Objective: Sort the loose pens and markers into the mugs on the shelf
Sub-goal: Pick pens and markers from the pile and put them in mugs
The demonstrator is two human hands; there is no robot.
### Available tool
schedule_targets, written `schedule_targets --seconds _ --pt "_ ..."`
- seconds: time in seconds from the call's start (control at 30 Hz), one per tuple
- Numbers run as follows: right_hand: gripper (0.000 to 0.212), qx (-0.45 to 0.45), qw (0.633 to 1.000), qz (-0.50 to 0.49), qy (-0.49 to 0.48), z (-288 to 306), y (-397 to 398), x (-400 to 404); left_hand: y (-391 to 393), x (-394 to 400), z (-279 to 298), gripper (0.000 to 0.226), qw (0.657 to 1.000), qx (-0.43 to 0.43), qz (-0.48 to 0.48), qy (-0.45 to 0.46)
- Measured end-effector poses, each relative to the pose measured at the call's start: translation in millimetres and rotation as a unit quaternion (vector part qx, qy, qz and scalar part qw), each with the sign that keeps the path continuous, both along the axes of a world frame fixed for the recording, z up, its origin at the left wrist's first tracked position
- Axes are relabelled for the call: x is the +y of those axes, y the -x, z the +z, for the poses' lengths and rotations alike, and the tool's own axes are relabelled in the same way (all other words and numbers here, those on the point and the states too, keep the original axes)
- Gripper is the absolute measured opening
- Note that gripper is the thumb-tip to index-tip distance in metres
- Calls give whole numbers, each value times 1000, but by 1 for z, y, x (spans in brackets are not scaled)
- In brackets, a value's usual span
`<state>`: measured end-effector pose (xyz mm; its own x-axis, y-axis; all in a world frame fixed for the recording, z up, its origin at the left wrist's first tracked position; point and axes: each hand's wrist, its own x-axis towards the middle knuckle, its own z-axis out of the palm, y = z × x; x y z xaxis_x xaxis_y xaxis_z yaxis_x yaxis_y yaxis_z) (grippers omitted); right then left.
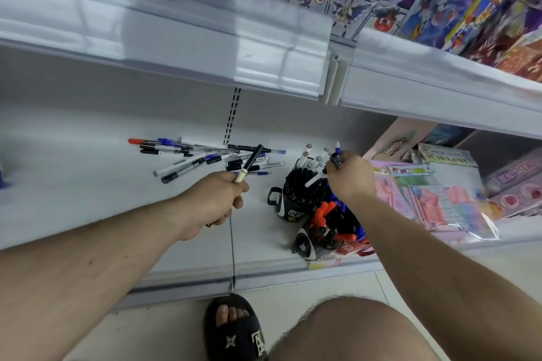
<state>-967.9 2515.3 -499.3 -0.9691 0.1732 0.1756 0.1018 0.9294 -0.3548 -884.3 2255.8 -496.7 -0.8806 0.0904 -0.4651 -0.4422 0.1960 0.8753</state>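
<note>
Shelf: white store shelf [88, 184], low level, seen from above w/ another white shelf edge [181, 47] overhanging it.
Loose pens: messy pile [205, 155] lying flat toward the back of the shelf, left of the mugs; mostly black- and blue-capped, one red-capped at the far left end.
Left hand: left hand [218, 196] hovers in front of the pile, fingers curled round a black marker [249, 165] w/ a cream lower barrel; marker tilts up and to the right, tip over the pile.
Right hand: right hand [349, 177] sits right over the back mug, fingertips pinching a blue-capped pen [337, 152] that points upward (exact finger layout hard to make out, some blur).
Back mug: black mug [296, 193], handle on its left, packed w/ black pens plus several white-barrelled ones sticking up at the rear.
Front mugs: nearer the shelf lip, a grey-black mug [308, 245] holding black and orange-red caps; just beside it on the right a red mug [350, 248], partly hidden by the right forearm; blue caps show behind them.
Right side: pink stationery packs [425, 202] in clear wrap lie flat on the shelf, next to the mugs.
Up top: colourful toy boxes [457, 6] on the upper shelf.
Floor: pale tiles, a foot in a black slipper [234, 331] and a bare knee at the btm.
</note>
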Motion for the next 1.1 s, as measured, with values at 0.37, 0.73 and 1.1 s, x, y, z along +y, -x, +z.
schedule_targets --seconds 0.37,0.73,1.1 --pt "19 -85 995 20 -55 -37 27 -11 6 -1 -8 14 1000 -18 1 -17" --pt "18 -208 967 34 -140 -45 28 -17 0 -10 -4 15 1000 -10 -28 3" --pt "27 -289 833 147 449 53 -29 -118 -33 -49 27 17 986 -57 82 -137"
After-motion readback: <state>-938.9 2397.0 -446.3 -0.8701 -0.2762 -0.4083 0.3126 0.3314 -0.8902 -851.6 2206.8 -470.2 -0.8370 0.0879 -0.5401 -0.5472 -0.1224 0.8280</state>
